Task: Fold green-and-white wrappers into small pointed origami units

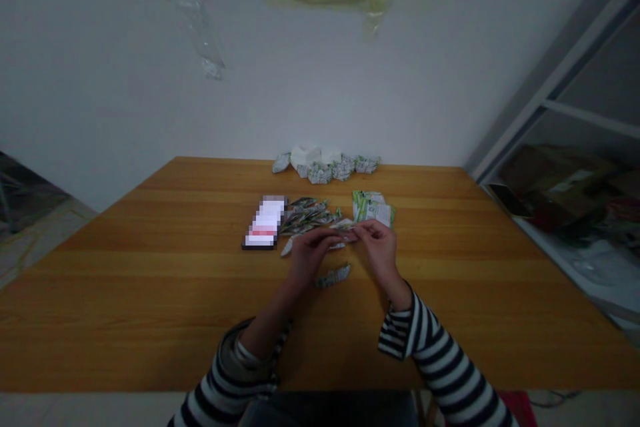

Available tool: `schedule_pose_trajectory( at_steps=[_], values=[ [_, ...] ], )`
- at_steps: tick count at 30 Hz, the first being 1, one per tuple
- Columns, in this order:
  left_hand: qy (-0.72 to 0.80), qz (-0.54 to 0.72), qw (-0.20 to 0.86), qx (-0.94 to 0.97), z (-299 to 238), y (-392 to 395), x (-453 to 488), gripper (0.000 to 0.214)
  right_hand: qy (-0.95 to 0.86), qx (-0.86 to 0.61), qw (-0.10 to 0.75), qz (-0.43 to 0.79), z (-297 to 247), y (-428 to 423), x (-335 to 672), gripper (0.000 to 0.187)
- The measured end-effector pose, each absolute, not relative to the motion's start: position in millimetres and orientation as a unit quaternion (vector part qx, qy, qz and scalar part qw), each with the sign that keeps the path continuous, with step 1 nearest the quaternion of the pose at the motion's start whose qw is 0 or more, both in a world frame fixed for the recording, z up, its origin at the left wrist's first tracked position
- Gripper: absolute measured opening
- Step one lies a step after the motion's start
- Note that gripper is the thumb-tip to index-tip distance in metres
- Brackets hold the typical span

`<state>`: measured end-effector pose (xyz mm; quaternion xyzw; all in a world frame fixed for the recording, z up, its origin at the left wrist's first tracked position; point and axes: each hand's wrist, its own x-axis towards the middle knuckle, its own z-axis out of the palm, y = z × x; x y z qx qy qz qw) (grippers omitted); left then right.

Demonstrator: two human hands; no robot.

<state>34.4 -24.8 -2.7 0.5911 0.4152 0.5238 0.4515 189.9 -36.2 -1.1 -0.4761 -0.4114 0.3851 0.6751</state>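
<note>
My left hand [311,252] and my right hand [379,248] meet over the middle of the wooden table [150,293]. Both pinch a small printed paper piece [345,229] between their fingertips. Just behind the hands lies a pile of folded green-and-white paper pieces [307,215]. A flat stack of printed paper sheets [373,207] rests to the right of that pile. One folded piece [333,275] lies alone on the table between my wrists. Both forearms wear striped sleeves.
A phone [265,221] lies screen-up left of the pile. A heap of folded paper shapes [325,164] sits at the table's far edge against the white wall. A metal shelf [565,147] with cluttered items stands at the right.
</note>
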Motion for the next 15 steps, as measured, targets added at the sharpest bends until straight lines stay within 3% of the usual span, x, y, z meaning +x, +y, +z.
schedule_pose_trajectory(
  at_steps=[6, 11, 15],
  values=[
    [0.402, 0.577, 0.495, 0.510, -1, -27, 40, 0.039, -0.427, -0.462, 0.669, 0.395, -6, -39, 183, 0.018],
    [0.432, 0.550, 0.408, 0.587, -1, -27, 30, 0.014, -0.440, -0.457, 0.658, 0.406, -4, -43, 179, 0.019],
    [0.448, 0.568, 0.395, 0.567, -5, -28, 33, 0.011, -0.434, -0.444, 0.661, 0.421, -5, -43, 177, 0.023]
  ],
)
